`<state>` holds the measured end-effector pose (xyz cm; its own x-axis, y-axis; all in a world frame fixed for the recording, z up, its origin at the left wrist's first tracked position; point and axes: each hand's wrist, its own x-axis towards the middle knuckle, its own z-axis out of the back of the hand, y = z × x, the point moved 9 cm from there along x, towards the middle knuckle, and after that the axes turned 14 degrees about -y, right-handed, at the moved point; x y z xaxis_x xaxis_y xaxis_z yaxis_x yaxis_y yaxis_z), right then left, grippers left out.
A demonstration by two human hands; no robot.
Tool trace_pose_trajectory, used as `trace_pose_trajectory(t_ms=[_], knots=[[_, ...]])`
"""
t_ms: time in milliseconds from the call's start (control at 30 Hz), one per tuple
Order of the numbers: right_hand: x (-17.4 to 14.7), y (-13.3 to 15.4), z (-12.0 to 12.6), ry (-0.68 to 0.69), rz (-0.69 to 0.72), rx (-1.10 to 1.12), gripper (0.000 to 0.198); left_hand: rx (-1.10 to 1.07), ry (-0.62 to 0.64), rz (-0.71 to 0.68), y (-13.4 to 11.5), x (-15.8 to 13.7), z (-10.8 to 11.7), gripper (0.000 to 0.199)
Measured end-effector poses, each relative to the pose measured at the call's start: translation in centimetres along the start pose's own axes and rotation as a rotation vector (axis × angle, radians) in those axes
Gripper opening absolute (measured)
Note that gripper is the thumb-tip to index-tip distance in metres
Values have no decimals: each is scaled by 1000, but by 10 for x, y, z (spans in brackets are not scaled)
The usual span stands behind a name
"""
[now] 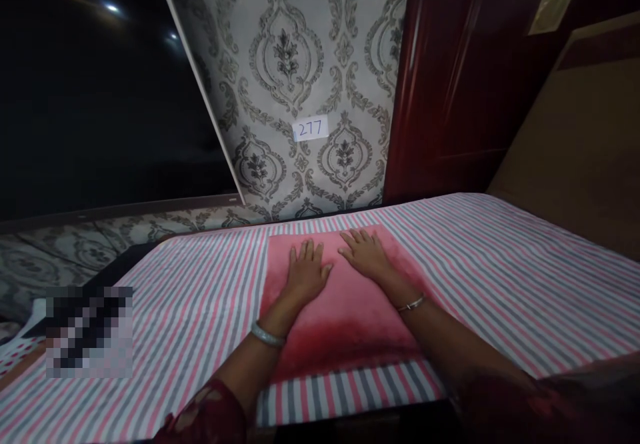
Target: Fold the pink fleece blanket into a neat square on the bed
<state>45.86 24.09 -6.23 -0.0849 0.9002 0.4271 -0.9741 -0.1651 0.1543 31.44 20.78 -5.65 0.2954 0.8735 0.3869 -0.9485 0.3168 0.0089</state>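
A pink and red cloth, squarish and laid flat, lies near the front edge of a striped sheet. My left hand rests palm down on its upper left part, fingers stretched out and thumb apart. On the upper right part lies my right hand, also palm down with its fingers spread. Neither hand grips anything. The cloth is pale pink in the middle and darker red along its sides and lower edge. Whether it is one layer or folded, I cannot tell.
Behind the sheet stands a patterned wall with a paper label reading 277. A large dark screen is at the left, a dark red wooden panel and a brown board at the right. A blurred-out patch covers something at the lower left.
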Motion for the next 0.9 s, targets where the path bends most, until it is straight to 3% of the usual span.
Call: trace_pose_trajectory(t_ms=[333, 467, 633, 767, 900], knots=[[-2, -4, -10, -87, 16, 6, 57, 1, 5, 10, 5, 0, -6, 61], [-3, -5, -11, -81, 15, 4, 57, 40, -80, 108, 17, 0, 6, 57], [-4, -4, -8, -78, 5, 7, 56, 140, -77, 227, 43, -1, 17, 59], [-3, -5, -3, -60, 1, 18, 55, 119, 10, 345, 66, -5, 14, 64], [-1, -33, -4, -22, -112, -16, 55, 18, 135, 374, 72, -8, 4, 70]])
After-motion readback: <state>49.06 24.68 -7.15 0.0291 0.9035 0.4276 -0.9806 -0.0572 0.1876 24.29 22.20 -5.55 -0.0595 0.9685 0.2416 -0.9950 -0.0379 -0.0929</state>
